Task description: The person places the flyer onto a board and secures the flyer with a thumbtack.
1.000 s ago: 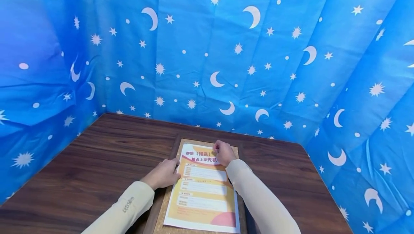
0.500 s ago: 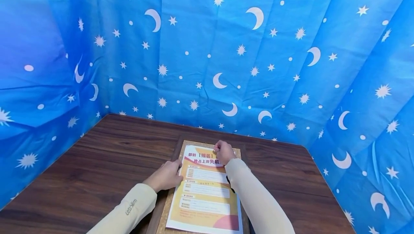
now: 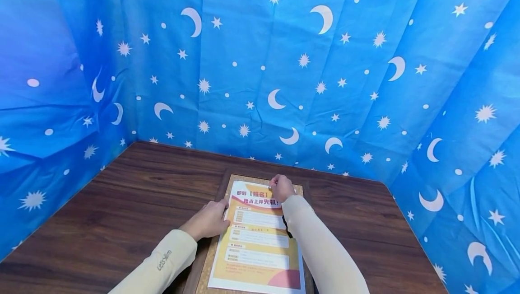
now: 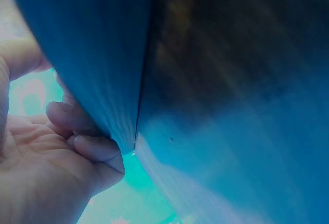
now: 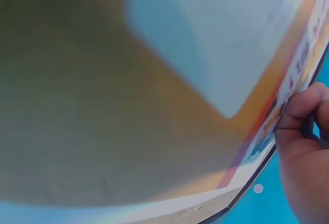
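Observation:
A yellow and white printed poster (image 3: 260,276) lies on a cork board (image 3: 206,280) with a dark wooden frame. My left hand (image 3: 208,221) grips the board's left side; in the left wrist view its fingers (image 4: 97,149) curl against the frame's side (image 4: 113,106). Over the poster's upper right part, my right hand (image 3: 283,190) has its fingers bent and pinches a tiny pale thing (image 3: 270,187) at the fingertips. Most of that thing is hidden, so I cannot tell its kind. The right wrist view shows curled fingers (image 5: 300,106) close to the poster's printed heading.
The board rests on a dark wood-grain table (image 3: 154,176). Blue cloth (image 3: 243,59) printed with white moons and stars hangs behind the table and along both sides. A dark band (image 3: 286,227) shows beside the right sleeve.
The head view has shifted slightly. The left hand's fingers have drawn a little closer together at the board's edge. The right hand stays at the poster's upper right, its fingertips shifting slightly.

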Action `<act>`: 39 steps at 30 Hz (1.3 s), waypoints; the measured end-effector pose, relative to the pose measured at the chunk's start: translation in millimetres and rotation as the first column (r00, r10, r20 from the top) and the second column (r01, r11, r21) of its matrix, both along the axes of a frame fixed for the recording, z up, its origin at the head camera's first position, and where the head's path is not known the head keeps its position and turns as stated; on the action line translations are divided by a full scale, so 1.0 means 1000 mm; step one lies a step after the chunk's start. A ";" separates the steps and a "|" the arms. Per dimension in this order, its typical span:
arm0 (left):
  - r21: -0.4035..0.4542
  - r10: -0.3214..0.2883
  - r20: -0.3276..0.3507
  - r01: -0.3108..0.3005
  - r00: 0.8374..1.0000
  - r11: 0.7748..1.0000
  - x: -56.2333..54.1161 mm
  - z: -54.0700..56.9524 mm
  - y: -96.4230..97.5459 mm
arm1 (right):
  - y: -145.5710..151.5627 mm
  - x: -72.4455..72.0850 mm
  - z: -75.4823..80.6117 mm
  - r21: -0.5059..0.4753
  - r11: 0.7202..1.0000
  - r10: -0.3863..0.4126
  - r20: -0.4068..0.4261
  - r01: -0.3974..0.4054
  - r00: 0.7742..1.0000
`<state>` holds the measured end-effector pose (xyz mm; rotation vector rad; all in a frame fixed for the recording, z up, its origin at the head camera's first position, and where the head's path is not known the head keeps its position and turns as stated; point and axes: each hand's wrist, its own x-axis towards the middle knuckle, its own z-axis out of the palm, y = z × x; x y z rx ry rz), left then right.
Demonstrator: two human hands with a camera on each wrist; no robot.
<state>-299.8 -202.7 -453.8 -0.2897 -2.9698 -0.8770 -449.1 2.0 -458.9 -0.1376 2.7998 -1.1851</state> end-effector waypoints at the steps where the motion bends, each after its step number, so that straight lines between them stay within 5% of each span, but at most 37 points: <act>1: 0.003 -0.001 0.005 0.001 1.000 1.000 0.000 0.000 -0.001 | 0.000 0.000 0.001 -0.002 1.000 -0.003 0.011 0.003 1.000; 11: -0.020 -0.010 -0.018 0.010 1.000 1.000 -0.002 0.000 -0.002 | 0.003 -0.005 0.012 -0.064 0.998 -0.007 0.120 0.014 0.993; 22: 0.009 -0.006 0.029 0.006 1.000 1.000 0.001 0.002 -0.002 | -0.001 -0.015 0.015 -0.059 0.998 -0.008 0.180 0.019 0.984; 39: -0.035 0.029 0.047 -0.028 0.998 0.999 -0.001 0.001 0.001 | -0.008 -0.009 0.016 0.023 0.998 -0.057 0.105 0.055 0.993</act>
